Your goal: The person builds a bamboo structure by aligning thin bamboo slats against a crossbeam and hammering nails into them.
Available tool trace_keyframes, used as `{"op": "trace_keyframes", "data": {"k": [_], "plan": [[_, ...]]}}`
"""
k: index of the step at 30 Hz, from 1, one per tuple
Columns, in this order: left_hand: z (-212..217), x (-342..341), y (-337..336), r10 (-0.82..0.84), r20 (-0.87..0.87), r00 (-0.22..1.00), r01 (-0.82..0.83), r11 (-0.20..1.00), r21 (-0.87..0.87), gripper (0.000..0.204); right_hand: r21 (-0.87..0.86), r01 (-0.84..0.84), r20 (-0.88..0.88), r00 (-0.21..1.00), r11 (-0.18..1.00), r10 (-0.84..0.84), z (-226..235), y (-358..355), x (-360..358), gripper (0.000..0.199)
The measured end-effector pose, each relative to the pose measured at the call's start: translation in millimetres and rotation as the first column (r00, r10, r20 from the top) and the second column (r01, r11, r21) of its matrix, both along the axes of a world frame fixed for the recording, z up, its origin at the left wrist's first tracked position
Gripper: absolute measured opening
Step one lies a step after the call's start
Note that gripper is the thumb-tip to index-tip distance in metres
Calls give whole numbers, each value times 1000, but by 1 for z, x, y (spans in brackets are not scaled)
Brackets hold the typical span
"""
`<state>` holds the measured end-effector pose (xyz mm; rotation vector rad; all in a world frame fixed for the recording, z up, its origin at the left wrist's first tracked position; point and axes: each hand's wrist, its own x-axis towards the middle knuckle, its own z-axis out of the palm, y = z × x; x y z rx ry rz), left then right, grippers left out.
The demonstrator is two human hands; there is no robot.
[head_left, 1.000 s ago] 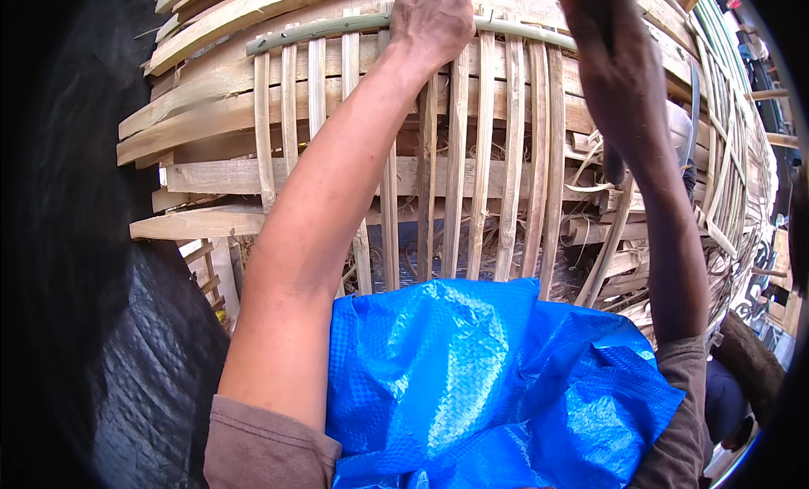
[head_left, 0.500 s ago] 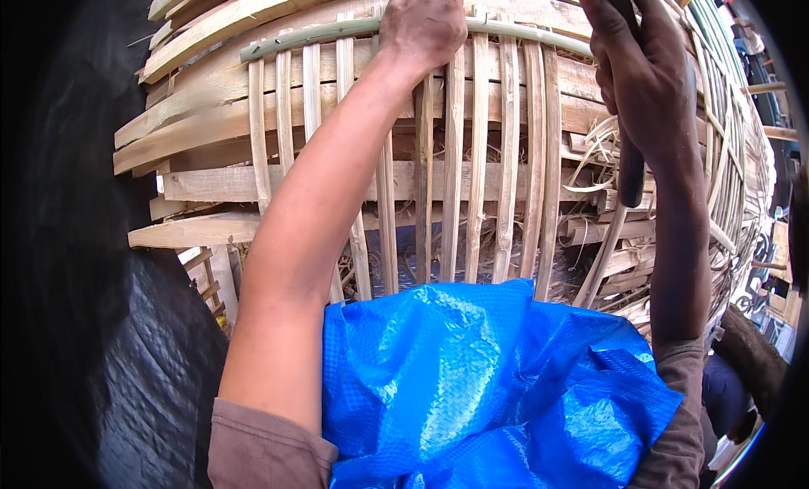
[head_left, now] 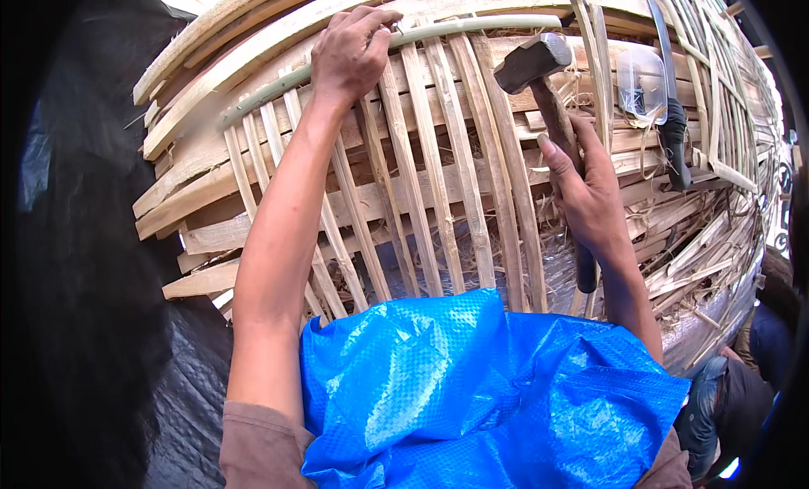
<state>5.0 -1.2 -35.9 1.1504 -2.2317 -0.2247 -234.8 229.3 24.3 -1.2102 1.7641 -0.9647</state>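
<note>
My left hand (head_left: 347,58) is over a pale green bamboo strip (head_left: 484,24), thumb and forefinger pinched on a small, thin, dark nail (head_left: 398,28) standing at the strip. The strip lies crosswise over the upper ends of several narrow wooden slats (head_left: 459,156), which run down toward me. My right hand (head_left: 597,190) grips the wooden handle of a hammer (head_left: 535,61). Its dark steel head is raised, to the right of the left hand and apart from the strip. The handle's dark lower end shows below my palm.
Sawn boards (head_left: 202,186) are stacked under the slats. A long knife (head_left: 674,135) with a black handle and a clear plastic container (head_left: 642,85) lie at the right, near bundled bamboo strips (head_left: 716,93). Blue tarp (head_left: 472,379) covers my lap. A person (head_left: 716,405) is at lower right.
My right hand has come down from the top edge, and the hammer head now shows. My left hand sits farther left in the picture, fingertips now visible. The view has shifted, revealing the knife and container.
</note>
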Motion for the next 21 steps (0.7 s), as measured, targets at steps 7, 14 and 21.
{"op": "trace_keyframes", "data": {"k": [7, 14, 21], "plan": [[1, 10, -5, -124, -161, 979, 124, 992, -6, 22, -84, -79, 14, 997, 993, 80, -9, 5, 10, 38], [-2, 6, -11, -156, -205, 966, 139, 986, -95, 22, -75, -118, 13, 993, 990, 119, -11, 5, 17, 36], [-5, 4, -12, -201, -204, 958, 159, 966, -206, 18, 37, -98, 54, 994, 994, 96, -9, 2, 17, 36]]}}
